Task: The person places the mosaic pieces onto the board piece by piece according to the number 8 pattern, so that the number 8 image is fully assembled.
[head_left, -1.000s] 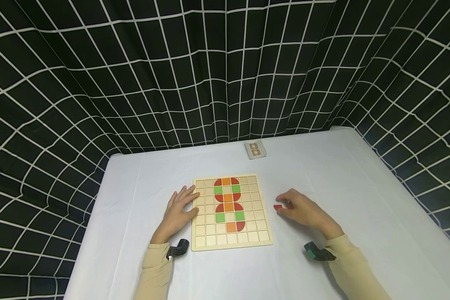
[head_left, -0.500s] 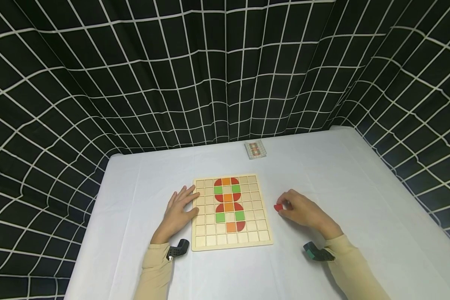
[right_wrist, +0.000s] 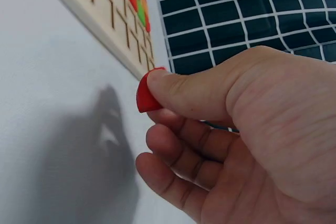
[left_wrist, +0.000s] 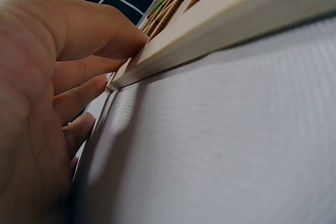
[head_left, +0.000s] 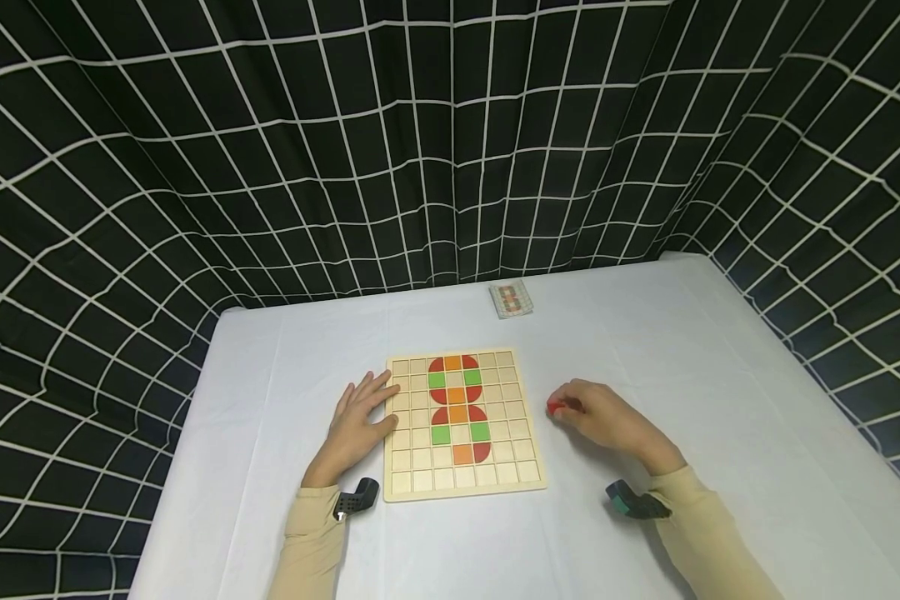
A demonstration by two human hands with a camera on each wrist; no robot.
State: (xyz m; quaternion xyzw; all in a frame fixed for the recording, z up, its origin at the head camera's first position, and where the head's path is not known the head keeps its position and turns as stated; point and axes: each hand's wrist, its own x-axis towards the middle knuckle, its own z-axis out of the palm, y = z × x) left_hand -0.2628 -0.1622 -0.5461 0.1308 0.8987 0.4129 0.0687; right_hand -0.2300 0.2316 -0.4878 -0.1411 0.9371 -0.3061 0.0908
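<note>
A square wooden grid board (head_left: 521,446) lies on the white table, with red quarter-circle, orange and green square tiles set in its middle columns. My left hand (head_left: 356,432) rests at the board's left edge, fingers spread, with the thumb and fingertips on the rim. To the right of the board, my right hand (head_left: 607,421) pinches a red quarter-circle tile (right_wrist: 146,97) between thumb and index finger. In the right wrist view the other fingers curl loosely below the tile, and a shadow of the hand falls on the cloth.
A small stack of pattern cards (head_left: 511,298) lies near the table's back edge. White cloth (head_left: 450,550) covers the table. A black curtain with white grid lines (head_left: 450,150) hangs behind and along both sides.
My right hand has closed its fingers on the red tile and tilted it up from its earlier position. The left hand and board stay still.
</note>
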